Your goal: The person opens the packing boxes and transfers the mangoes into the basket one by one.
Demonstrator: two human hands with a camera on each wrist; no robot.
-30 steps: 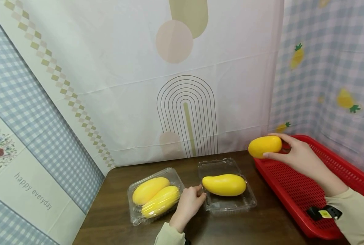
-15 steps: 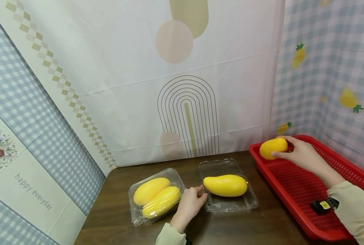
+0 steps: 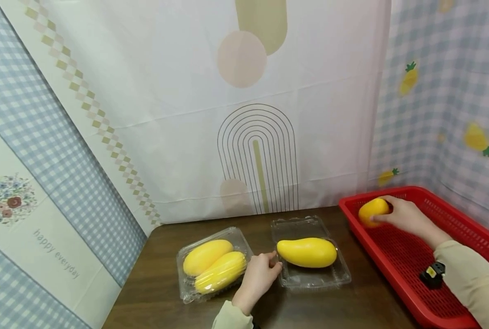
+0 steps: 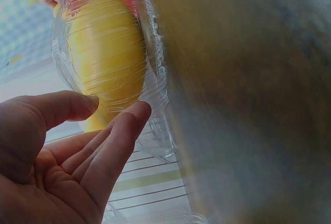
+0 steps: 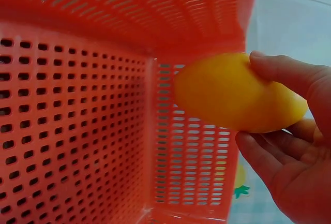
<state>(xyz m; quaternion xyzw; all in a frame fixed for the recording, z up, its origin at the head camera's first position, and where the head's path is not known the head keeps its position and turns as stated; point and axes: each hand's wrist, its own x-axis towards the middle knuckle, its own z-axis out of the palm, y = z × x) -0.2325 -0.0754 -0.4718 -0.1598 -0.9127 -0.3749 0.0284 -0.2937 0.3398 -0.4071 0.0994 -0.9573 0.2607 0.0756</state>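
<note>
My right hand (image 3: 406, 217) grips a yellow mango (image 3: 373, 211) inside the far end of the red basket (image 3: 365, 242). In the right wrist view, thumb and fingers clasp that mango (image 5: 222, 92) near the basket's end wall. My left hand (image 3: 258, 276) is at the left side of an open clear plastic box (image 3: 316, 279) that has one mango (image 3: 308, 252) in it. The left wrist view has the thumb and fingers of this hand (image 4: 77, 151) apart with nothing between them, close to the box wall; whether they touch it I cannot tell.
A second clear box (image 3: 183, 290), its lid apparently down, contains two mangoes (image 3: 207, 257) to the left of my left hand. Both boxes stand on a dark wooden table (image 3: 146, 292). A white patterned cloth (image 3: 178, 160) hangs behind, with checked cloth at both sides.
My right hand has carried the mango rightward and down, from above the basket's rim to inside it, and tilted it. The left hand stays in place; the head view shifts slightly.
</note>
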